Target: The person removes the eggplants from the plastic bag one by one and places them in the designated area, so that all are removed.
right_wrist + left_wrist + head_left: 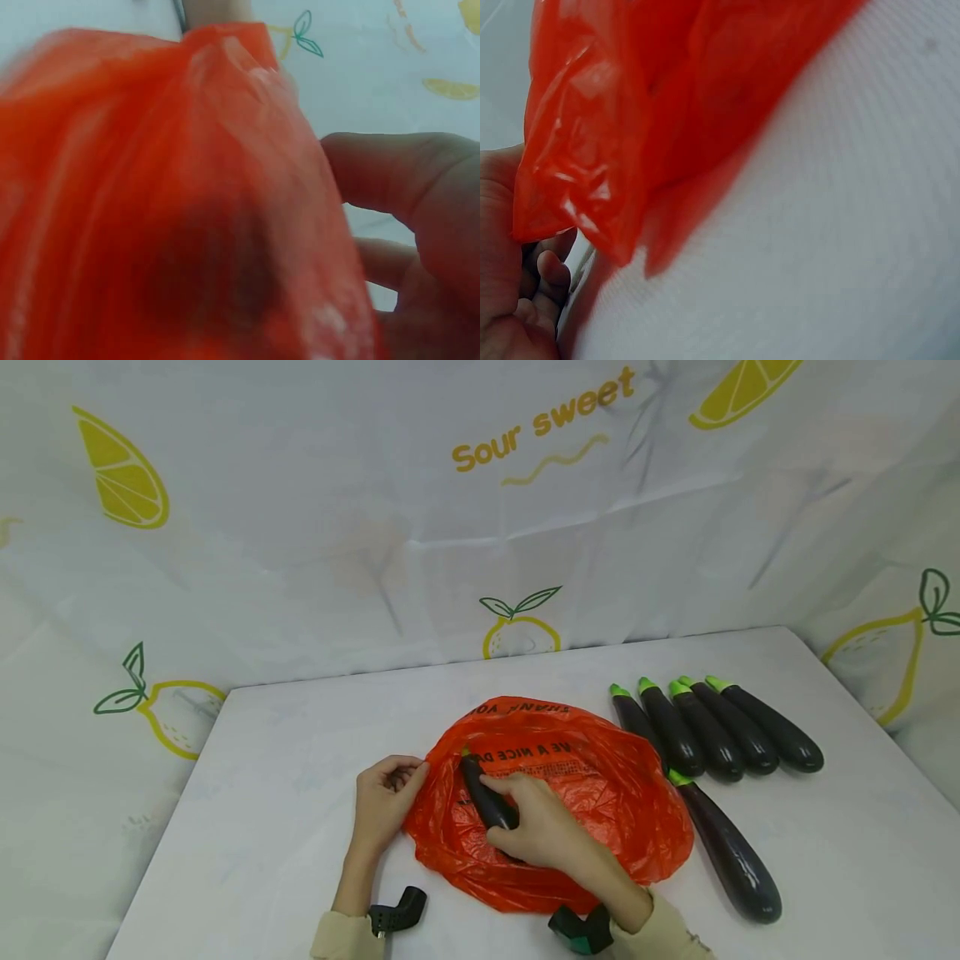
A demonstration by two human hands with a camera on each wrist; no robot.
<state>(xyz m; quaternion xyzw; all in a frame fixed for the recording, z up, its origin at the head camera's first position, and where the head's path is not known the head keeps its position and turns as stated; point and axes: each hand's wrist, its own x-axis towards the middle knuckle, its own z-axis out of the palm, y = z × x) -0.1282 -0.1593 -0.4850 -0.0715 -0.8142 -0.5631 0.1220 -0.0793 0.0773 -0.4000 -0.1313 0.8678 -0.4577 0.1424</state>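
Observation:
A red plastic bag with dark printing lies spread on the table. My left hand pinches its left edge between thumb and fingers; the left wrist view shows the bag's crumpled edge at that hand. Over the bag, my right hand grips a dark purple eggplant with a small green stem, its thumb and index finger on the eggplant's sides. In the right wrist view, red film covers much of the picture, with a dark blurred shape behind it and my right fingers at the right.
Several eggplants lie side by side at the right rear of the white table, stems pointing away. Another eggplant lies nearer, beside the bag's right edge. A white cloth with lemon prints hangs behind the table.

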